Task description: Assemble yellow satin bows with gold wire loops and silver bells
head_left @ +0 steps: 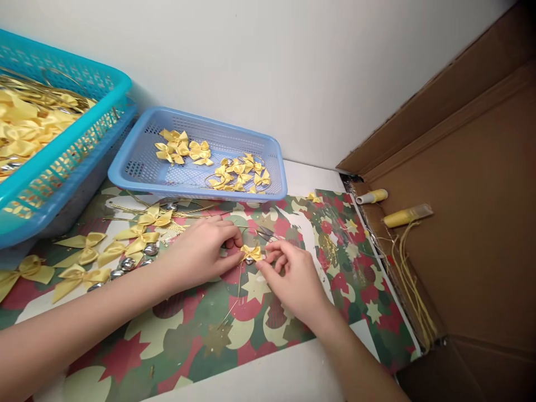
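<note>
Between my two hands is a small yellow ribbon bow (252,252) with a silver bell (249,261) beneath it. My left hand (211,244) pinches the bow's left side between thumb and fingertips. On the other side, my right hand (293,273) pinches its right loop. A thin gold cord (234,301) trails down from the bow onto the patterned sheet. Just behind the hands lies a pair of scissors (265,233), partly hidden. Left of my left forearm, loose yellow bows (81,275) and silver bells (128,264) are scattered, with gold cords (188,213) behind them.
A blue basket (196,187) at the back holds several bows. To the left, a turquoise basket (62,151) is heaped with bows and cords. A cardboard wall (460,195) stands on the right, with yellow-filled tubes (406,215) and yellow strands (412,290) against it. Patterned paper (167,357) covers the table.
</note>
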Tool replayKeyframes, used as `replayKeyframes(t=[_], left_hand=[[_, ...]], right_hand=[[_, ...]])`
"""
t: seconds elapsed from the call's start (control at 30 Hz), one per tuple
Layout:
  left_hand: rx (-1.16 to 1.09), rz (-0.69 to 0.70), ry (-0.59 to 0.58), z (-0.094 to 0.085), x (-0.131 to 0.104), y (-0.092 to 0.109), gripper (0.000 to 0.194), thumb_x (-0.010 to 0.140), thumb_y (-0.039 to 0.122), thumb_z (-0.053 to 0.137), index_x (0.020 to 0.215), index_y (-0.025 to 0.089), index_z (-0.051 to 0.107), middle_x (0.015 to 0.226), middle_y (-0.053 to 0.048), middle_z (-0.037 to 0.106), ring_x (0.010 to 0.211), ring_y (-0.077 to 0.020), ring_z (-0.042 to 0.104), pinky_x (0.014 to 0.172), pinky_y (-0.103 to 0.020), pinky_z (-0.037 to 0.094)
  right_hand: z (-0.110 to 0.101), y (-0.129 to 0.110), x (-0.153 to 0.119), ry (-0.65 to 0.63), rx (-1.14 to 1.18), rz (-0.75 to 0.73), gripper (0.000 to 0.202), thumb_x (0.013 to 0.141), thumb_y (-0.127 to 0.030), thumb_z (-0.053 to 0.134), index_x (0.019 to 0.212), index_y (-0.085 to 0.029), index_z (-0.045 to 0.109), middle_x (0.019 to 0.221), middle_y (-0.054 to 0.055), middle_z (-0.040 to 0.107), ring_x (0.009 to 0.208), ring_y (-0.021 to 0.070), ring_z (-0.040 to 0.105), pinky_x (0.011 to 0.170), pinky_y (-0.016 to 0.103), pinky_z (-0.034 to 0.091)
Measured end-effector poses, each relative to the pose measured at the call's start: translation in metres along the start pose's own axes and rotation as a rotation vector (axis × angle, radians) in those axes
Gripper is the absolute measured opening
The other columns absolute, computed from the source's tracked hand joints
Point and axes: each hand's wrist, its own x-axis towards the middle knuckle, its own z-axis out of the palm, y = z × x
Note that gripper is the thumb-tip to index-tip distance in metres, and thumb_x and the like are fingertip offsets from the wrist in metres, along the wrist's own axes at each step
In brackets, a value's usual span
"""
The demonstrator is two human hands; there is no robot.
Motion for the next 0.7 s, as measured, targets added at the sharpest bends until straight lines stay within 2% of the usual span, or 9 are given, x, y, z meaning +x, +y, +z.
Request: replayKeyframes(t=[0.1,0.17,0.23,0.3,0.37,0.47,0.53,0.57,0.7], left_hand=[[0.011,0.009,0.023,0.002,-0.002,0.0,0.015,0.083,0.034,0.054,0.079,0.021,0.059,0.077,-0.004,0.064,0.076,-0.0221,0.056,0.069,-0.032,0.039],[0.022,-0.007,0.103,0.003,-0.003,0.0,0.016,0.082,0.037,0.055,0.082,0.021,0.057,0.082,-0.004,0.063,0.079,-0.0232,0.055,0.071,-0.034,0.038],[0.023,-0.028,0.223,0.003,-0.005,-0.001,0.02,0.081,0.038,0.056,0.089,0.02,0.054,0.089,-0.005,0.062,0.083,-0.0247,0.055,0.074,-0.035,0.037],[-0.011,-0.029,0.283,0.003,-0.007,-0.001,0.023,0.081,0.037,0.055,0.095,0.02,0.052,0.093,-0.005,0.061,0.086,-0.0252,0.054,0.077,-0.037,0.036],[-0.072,-0.001,0.241,0.002,-0.009,-0.001,0.019,0.084,0.035,0.052,0.095,0.02,0.052,0.092,-0.004,0.061,0.086,-0.0244,0.054,0.08,-0.038,0.034],[-0.14,0.076,0.12,0.001,-0.009,0.001,0.018,0.091,0.036,0.046,0.084,0.022,0.054,0.082,-0.001,0.062,0.08,-0.0223,0.052,0.079,-0.037,0.032],[-0.151,0.14,0.092,0.001,-0.009,0.003,0.023,0.094,0.033,0.042,0.078,0.021,0.053,0.075,0.0,0.061,0.076,-0.0209,0.05,0.078,-0.037,0.03],[-0.147,0.169,0.1,0.001,-0.009,0.004,0.024,0.095,0.03,0.041,0.076,0.021,0.053,0.073,0.001,0.06,0.074,-0.0203,0.049,0.078,-0.036,0.03],[-0.076,0.211,0.233,0.004,-0.011,0.007,0.021,0.094,0.023,0.042,0.076,0.021,0.052,0.07,0.001,0.06,0.07,-0.0193,0.047,0.073,-0.035,0.028]], right_hand=[[0.016,0.005,0.006,0.039,-0.046,-0.109,0.007,0.08,-0.021,0.062,0.086,-0.02,0.064,0.069,0.0,0.062,0.059,0.0133,0.054,0.061,0.028,0.045],[0.023,0.008,0.008,0.095,-0.01,-0.15,0.006,0.081,-0.019,0.059,0.08,-0.02,0.064,0.064,-0.001,0.058,0.058,0.0131,0.053,0.059,0.027,0.044],[0.027,0.011,0.007,0.131,0.109,-0.117,0.007,0.081,-0.02,0.059,0.078,-0.019,0.065,0.063,-0.001,0.059,0.055,0.0122,0.053,0.054,0.025,0.043],[0.028,0.013,0.006,0.147,0.27,-0.055,0.006,0.08,-0.022,0.061,0.079,-0.019,0.065,0.066,0.0,0.063,0.054,0.0118,0.054,0.05,0.024,0.043],[0.027,0.014,0.005,0.154,0.408,-0.026,0.007,0.08,-0.025,0.063,0.08,-0.018,0.066,0.071,0.002,0.066,0.056,0.0121,0.057,0.049,0.023,0.045],[0.026,0.015,0.005,0.122,0.501,-0.044,0.009,0.081,-0.028,0.065,0.081,-0.019,0.066,0.073,0.002,0.067,0.058,0.0126,0.059,0.05,0.024,0.048],[0.026,0.015,0.004,0.121,0.475,-0.093,0.008,0.082,-0.028,0.064,0.084,-0.02,0.065,0.077,0.003,0.067,0.06,0.0129,0.059,0.051,0.025,0.048],[0.026,0.014,0.003,0.163,0.432,-0.139,0.007,0.082,-0.026,0.064,0.086,-0.02,0.064,0.08,0.003,0.067,0.063,0.0134,0.06,0.053,0.026,0.049],[0.027,0.011,-0.002,0.449,0.137,-0.444,0.012,0.077,-0.019,0.067,0.078,-0.021,0.055,0.076,0.001,0.06,0.071,0.0154,0.057,0.064,0.03,0.048]])
